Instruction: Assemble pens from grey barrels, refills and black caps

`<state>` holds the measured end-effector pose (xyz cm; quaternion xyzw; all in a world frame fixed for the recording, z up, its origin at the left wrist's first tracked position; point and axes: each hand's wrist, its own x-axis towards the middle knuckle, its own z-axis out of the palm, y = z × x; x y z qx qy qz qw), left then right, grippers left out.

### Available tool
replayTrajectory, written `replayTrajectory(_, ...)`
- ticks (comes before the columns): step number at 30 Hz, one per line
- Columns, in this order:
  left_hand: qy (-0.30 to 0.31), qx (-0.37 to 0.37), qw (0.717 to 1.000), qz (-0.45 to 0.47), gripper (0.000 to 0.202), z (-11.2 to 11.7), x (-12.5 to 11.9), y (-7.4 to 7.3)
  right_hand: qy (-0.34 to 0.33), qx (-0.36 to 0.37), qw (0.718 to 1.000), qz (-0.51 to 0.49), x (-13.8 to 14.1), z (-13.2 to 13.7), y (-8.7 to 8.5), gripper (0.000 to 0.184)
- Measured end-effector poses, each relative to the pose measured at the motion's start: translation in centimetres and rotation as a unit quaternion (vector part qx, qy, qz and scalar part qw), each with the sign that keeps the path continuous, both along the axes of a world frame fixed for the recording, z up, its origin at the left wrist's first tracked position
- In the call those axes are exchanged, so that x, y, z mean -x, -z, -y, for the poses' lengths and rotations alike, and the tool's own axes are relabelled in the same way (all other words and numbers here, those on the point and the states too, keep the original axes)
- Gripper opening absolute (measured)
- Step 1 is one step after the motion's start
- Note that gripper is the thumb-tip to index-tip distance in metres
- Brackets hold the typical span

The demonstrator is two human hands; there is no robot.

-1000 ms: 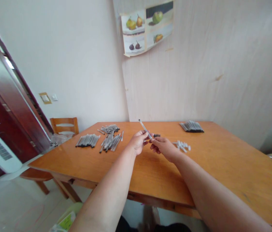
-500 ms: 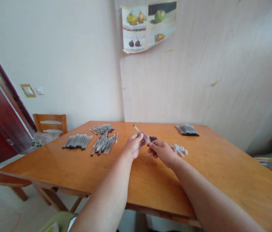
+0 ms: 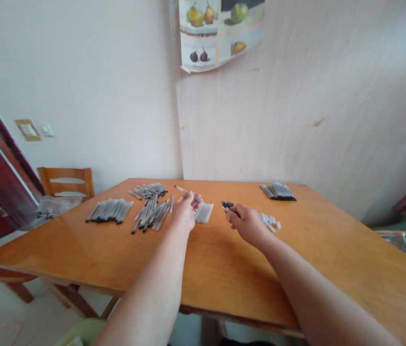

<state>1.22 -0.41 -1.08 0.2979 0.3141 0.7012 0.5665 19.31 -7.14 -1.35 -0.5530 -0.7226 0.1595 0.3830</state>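
My left hand (image 3: 185, 210) is closed around a pen (image 3: 181, 189), a clear barrel with a dark far end that slants up to the left. Just right of that hand, a row of whitish tubes (image 3: 204, 214) lies on the table. My right hand (image 3: 244, 221) pinches a small pale piece (image 3: 226, 209), like a pen cap, its far part hidden by the fingers. Small black parts (image 3: 227, 204) sit right behind those fingertips. To the right of the hand lie several white caps (image 3: 269, 221).
On the wooden table (image 3: 217, 278), several pens lie in a loose pile (image 3: 152, 214), a neat row (image 3: 109, 210) at left and another row (image 3: 278, 191) at the back right. A chair (image 3: 66, 180) with a plastic bag (image 3: 56, 206) stands by the left edge.
The hands were together on the pen. They have moved apart, the left one going left with the pen, the right one holding a small pale piece. The row of tubes now shows between them.
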Motion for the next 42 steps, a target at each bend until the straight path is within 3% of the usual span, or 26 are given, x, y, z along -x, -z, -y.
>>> replayTrajectory(4,0.012,-0.01,1.0,0.002,0.016,0.1,0.3,-0.1,0.02,-0.042,0.999,0.0,-0.6,-0.2,-0.2,0.028)
replayTrajectory(10,0.021,0.016,0.999,-0.032,0.015,0.0,0.1,0.2,0.137,-0.043,0.99,0.006,-3.8,-2.0,-0.1,0.029)
replayTrajectory(16,-0.001,0.039,0.994,-0.104,0.022,-0.2,0.1,0.3,0.217,0.023,0.971,0.096,-6.7,-2.9,-0.3,0.022)
replayTrajectory(21,-0.009,0.029,0.991,-0.129,0.024,0.0,0.0,0.3,0.205,0.088,0.963,0.15,-8.2,-3.3,0.0,0.019)
replayTrajectory(31,-0.001,0.019,0.991,-0.134,0.021,-0.3,-0.1,0.8,0.143,0.175,0.962,0.151,-9.7,-3.8,1.2,0.014)
replayTrajectory(42,-0.004,0.022,0.989,-0.15,0.021,-0.5,-0.1,1.3,0.159,0.214,0.951,0.154,-10.5,-4.4,2.3,0.011)
